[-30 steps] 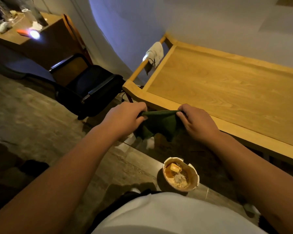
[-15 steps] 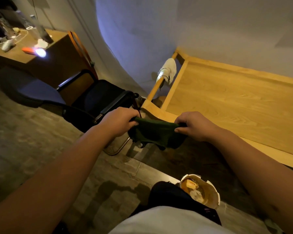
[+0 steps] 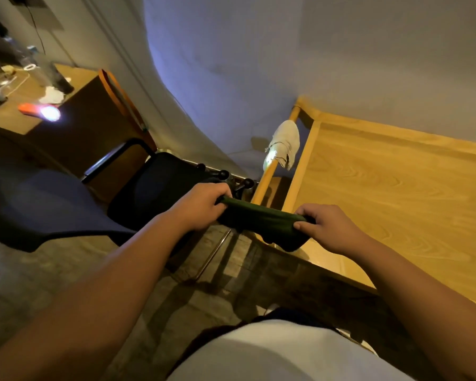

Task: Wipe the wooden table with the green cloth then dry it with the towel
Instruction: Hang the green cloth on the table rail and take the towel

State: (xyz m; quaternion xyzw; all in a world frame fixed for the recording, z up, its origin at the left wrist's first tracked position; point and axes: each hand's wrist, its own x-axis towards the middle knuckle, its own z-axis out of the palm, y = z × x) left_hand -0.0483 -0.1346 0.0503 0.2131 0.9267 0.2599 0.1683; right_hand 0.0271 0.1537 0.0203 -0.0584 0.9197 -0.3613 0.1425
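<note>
- Green cloth (image 3: pixel 261 222), one, stretched between two hands just above the wooden table's (image 3: pixel 390 204) near corner.
- Left hand (image 3: pixel 201 207) and right hand (image 3: pixel 329 229) each pinch an end, fingers curled.
- One towel (image 3: pixel 285 143) hangs on the rail beyond the fingers.
- Half a second ago the cloth was lower, in front of the table edge.

A long pale wooden table (image 3: pixel 390 193) with a raised rim stands against the wall; a crumpled whitish towel (image 3: pixel 285 143) hangs over its round end rail.
</note>
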